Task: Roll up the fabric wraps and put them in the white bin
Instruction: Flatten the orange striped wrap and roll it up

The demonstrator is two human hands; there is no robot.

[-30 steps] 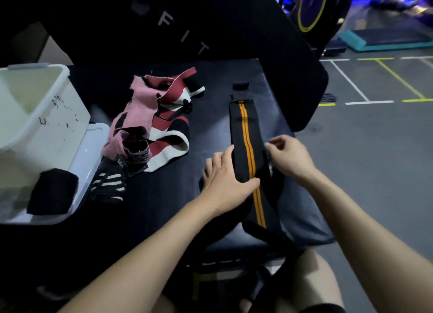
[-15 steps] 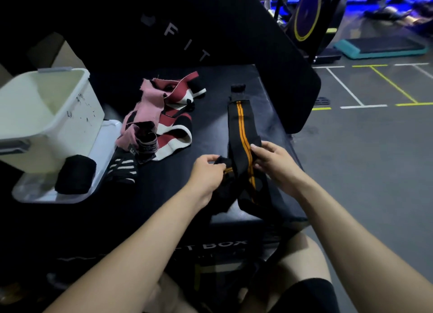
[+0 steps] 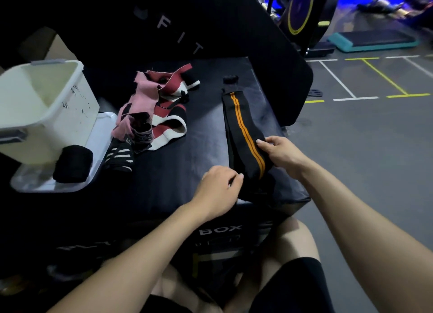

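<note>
A: White bin (image 3: 46, 108), far left: rigid plastic, tapered walls, parked on a clear lid (image 3: 93, 153). Interior: nothing discernible.
B: Beside the bin, on the lid: black rolled wrap (image 3: 72, 164).
A: Black wrap with two orange stripes (image 3: 243, 134): woven strip, laid flat on the padded black desk (image 3: 175, 172), near end bunched.
B: Left grip (image 3: 220, 191): pinching the bunched near end. Right grip (image 3: 281, 153): clenched on the wrap's right edge.
A: Pink, red and white pile (image 3: 159, 111): tangled, individual wraps hard to separate.
</note>
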